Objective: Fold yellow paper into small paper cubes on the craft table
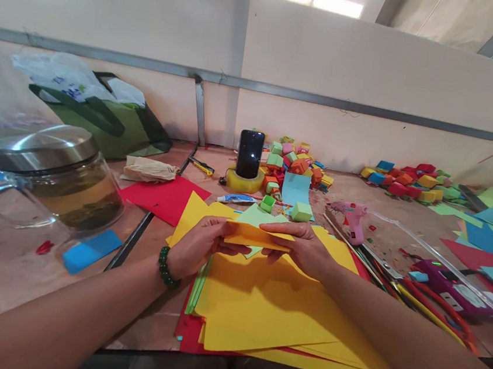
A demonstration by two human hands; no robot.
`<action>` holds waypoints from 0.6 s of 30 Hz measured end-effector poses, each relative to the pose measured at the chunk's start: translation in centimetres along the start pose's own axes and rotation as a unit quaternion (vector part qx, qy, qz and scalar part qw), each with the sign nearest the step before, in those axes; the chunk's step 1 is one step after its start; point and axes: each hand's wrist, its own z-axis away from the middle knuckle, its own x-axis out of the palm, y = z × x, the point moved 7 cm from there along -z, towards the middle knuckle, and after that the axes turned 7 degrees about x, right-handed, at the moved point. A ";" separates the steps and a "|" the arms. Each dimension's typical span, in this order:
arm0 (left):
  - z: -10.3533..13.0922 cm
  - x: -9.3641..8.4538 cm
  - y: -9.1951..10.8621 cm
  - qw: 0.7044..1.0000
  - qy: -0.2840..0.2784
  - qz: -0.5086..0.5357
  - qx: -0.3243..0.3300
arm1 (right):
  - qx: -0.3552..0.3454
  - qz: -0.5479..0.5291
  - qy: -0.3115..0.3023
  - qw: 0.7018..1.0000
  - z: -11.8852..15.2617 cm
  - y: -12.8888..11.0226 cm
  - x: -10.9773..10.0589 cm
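A folded strip of orange-yellow paper (255, 237) is stretched between my two hands, above a stack of coloured sheets. My left hand (203, 244), with a green bead bracelet at the wrist, grips its left end. At the right end my right hand (300, 248) pinches it between thumb and fingers. Beneath lie large yellow paper sheets (266, 310), with green and red sheets showing at the edges. Just beyond my hands are a small open green paper box (267, 204) and a pale green paper cube (302, 212).
A phone (250, 154) stands on a tape roll (243, 181) beside piled paper cubes (300, 166). A glass teapot (59, 179) and green bag (107, 123) are left. A pink glue gun (354, 220), scissors (385, 264) and purple power strip (449, 288) lie right.
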 end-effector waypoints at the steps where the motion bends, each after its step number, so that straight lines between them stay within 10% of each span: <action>1: 0.0 0.0 -0.1 1.000 -0.002 0.001 -0.002 | -0.007 0.005 -0.006 1.000 0.0 -0.1 0.0; 18: 0.3 0.3 -0.7 0.998 -0.011 -0.026 -0.051 | -0.015 0.043 -0.002 0.999 -0.2 0.3 -0.2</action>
